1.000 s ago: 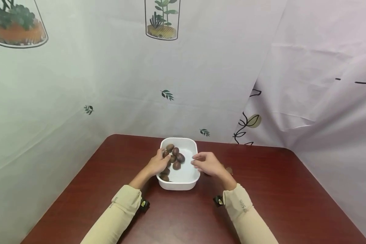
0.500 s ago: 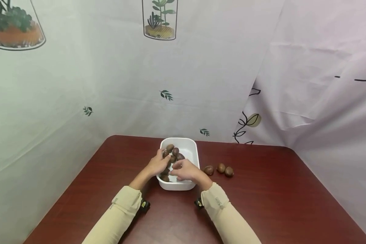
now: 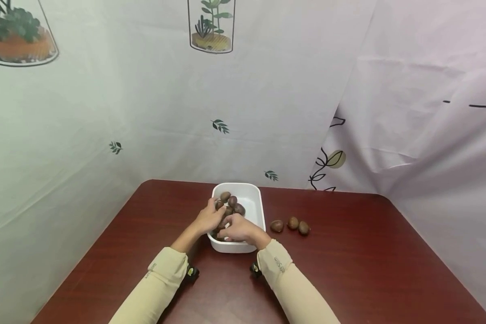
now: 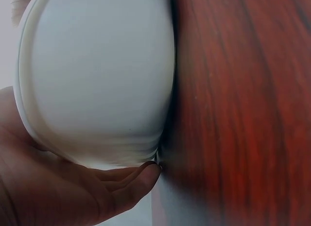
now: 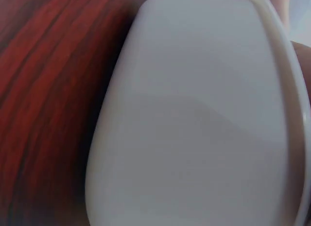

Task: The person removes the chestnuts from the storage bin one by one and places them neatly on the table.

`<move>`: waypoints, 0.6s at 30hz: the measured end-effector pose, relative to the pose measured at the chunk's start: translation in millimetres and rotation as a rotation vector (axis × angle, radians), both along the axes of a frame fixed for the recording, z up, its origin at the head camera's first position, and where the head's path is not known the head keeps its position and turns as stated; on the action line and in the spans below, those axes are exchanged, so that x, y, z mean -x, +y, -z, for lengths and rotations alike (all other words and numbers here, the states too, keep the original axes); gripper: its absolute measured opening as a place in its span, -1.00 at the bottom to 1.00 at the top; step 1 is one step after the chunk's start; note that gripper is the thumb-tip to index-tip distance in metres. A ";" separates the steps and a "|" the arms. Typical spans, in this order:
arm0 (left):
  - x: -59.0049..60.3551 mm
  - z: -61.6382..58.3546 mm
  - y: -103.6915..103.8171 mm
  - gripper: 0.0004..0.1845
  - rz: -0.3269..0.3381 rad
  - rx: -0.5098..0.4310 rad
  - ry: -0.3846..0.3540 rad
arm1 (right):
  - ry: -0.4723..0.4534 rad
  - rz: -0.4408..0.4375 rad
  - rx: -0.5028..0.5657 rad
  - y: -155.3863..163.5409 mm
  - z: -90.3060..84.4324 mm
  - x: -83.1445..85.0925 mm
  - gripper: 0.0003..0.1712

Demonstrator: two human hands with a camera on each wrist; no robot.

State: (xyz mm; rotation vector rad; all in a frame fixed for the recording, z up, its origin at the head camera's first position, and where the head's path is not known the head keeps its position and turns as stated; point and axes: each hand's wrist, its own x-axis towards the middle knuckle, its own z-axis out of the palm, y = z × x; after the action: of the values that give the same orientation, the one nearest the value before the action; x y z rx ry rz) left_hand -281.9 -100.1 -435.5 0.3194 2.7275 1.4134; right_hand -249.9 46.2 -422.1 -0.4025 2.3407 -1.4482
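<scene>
A white rectangular tub [image 3: 231, 247] stands on the table, with several brown egg-shaped pieces [image 3: 239, 209], like nuts or small fruits, gathered along its left side. My left hand [image 3: 208, 219] grips the tub's left wall, its thumb over the rim on the inside. In the left wrist view the fingers [image 4: 138, 187] wrap the outside of the white wall. Reaching over the front right corner, my right hand [image 3: 240, 228] has its bent fingers down among the brown pieces at the front left. Cannot tell whether it pinches one. The right wrist view is mostly the tub's outer wall [image 5: 194, 109].
Three more brown egg-shaped pieces lie on the table right of the tub: one [image 3: 276, 226] close beside it and a pair [image 3: 298, 225] farther right. The dark red table [image 3: 372, 261] meets a white printed cloth backdrop [image 3: 166, 90] behind and at both sides.
My right hand has moved left from the tub's right rim down into the front left of it, uncovering the three pieces on the table. The left hand stays on the left wall.
</scene>
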 end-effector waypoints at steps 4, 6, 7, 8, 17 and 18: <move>1.3 -0.4 -0.5 -0.32 0.004 -0.009 0.002 | 0.006 -0.035 -0.022 0.2 -0.8 0.7 -0.88; 1.6 -0.9 -0.3 -0.33 0.007 -0.011 -0.001 | 0.014 -0.044 -0.030 0.6 -0.8 0.8 -0.89; 1.4 -1.2 -0.2 -0.33 0.009 -0.011 -0.004 | 0.017 -0.046 -0.035 0.7 -0.6 0.9 -0.89; 1.4 -1.2 -0.2 -0.33 0.009 -0.012 -0.007 | 0.020 -0.047 -0.041 0.8 -0.3 1.2 -0.88; 0.3 -1.4 -0.2 -0.34 0.006 -0.026 -0.007 | 0.085 -0.072 -0.075 4.0 -0.9 1.9 -0.84; 0.2 -1.4 -0.3 -0.34 0.003 -0.024 -0.006 | 0.094 -0.073 -0.080 5.1 -1.7 1.5 -0.84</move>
State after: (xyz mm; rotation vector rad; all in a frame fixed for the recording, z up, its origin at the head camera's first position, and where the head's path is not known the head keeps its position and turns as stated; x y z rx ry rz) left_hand -282.1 -100.4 -434.1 0.3203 2.7062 1.4442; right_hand -251.4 51.2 -420.5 -0.5396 2.4218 -1.3242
